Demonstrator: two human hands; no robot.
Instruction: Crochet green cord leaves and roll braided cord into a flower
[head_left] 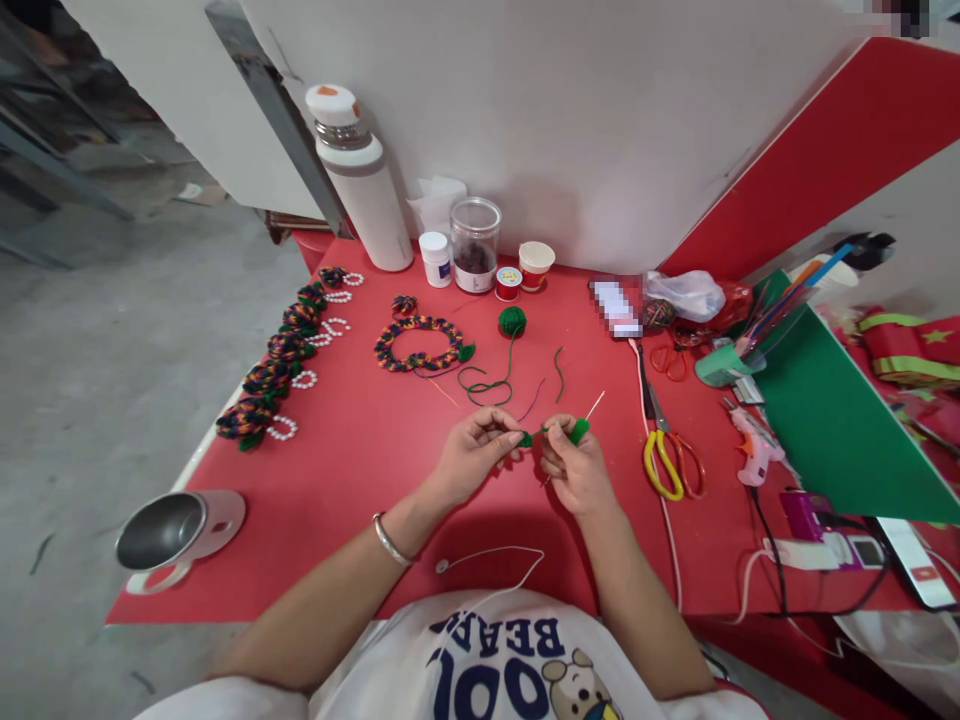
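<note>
Nearest the body, a white cord [491,553] lies loose along the near edge of the red table [352,480], and a steel cup [161,530] sits at the near left corner, out of the hands' way. Just beyond, over the table's middle, the left hand [471,458] has its grip pressed together, thumb and forefinger pinching a small green piece [526,438], probably to hold it taut and steady. The right hand [576,470], touching that piece from the other side, has its grip closed round a hook [580,430] by its green handle, the thin shaft slanting up and away so the working end meets the piece. A green strand [487,385] lies slack in loops on the table beyond the hands and leads back to a yarn ball [512,321], giving free feed. To the right, within reach, lie yellow scissors [664,465] and a glue gun [754,452]. Left of the ball is a multicoloured wreath [418,345], and knitted flowers [274,378] with pearl rings line the left edge, seemingly laid out in order. Along the far edge stand a flask [361,190], a jar [475,245] and a paper cup [536,265], backed against the wall.
</note>
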